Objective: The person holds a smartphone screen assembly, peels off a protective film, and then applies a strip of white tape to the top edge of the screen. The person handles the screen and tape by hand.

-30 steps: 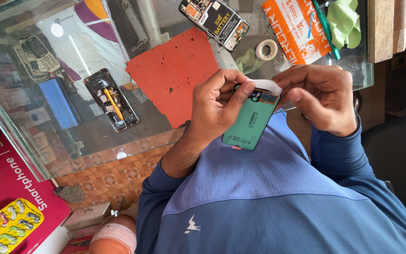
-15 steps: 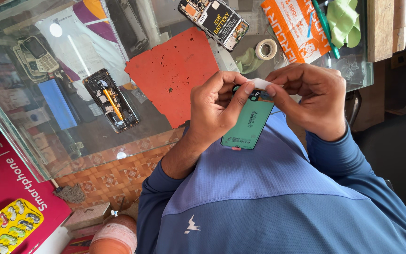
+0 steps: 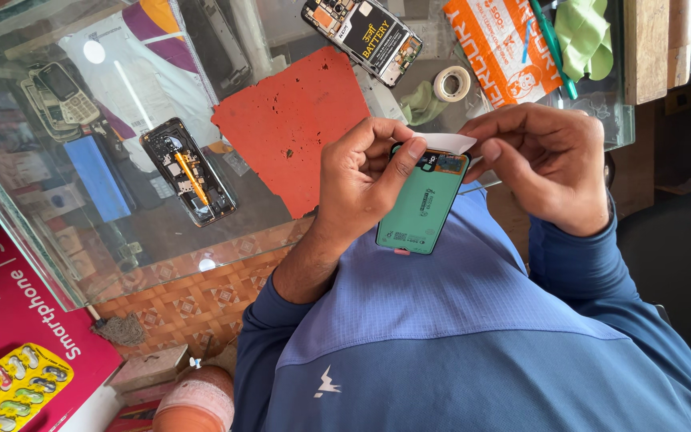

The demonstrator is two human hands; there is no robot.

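In the head view, the flat green rectangular phone panel [image 3: 421, 206] has stayed above the person's blue shirt, just off the near edge of the glass-topped desk [image 3: 57, 240], but since a second ago the two hands have drawn a little closer over its top end and the white strip of film [image 3: 448, 142] now lies flatter across that end. The left hand [image 3: 361, 180] is wrapped around the panel's left side, its thumb pressing down on the dark upper corner; the right hand [image 3: 545, 164] is closed narrowly, pinching the white strip between thumb and forefinger just beside the panel's top right corner. The panel is tilted, its lower end pointing down toward the shirt, and it touches nothing but the hands. On the desk behind the hands lies a red-orange worn rubber mat [image 3: 293, 128], its near corner reaching almost to the desk edge and close to the left wrist. Further left an opened black phone body with a yellow cable [image 3: 185, 180] lies well apart from the hands, with bare glass between it and the mat. Beyond the hands sit a small white roll of tape [image 3: 452, 82] and an opened phone with a black battery [image 3: 361, 36], both near the far side.
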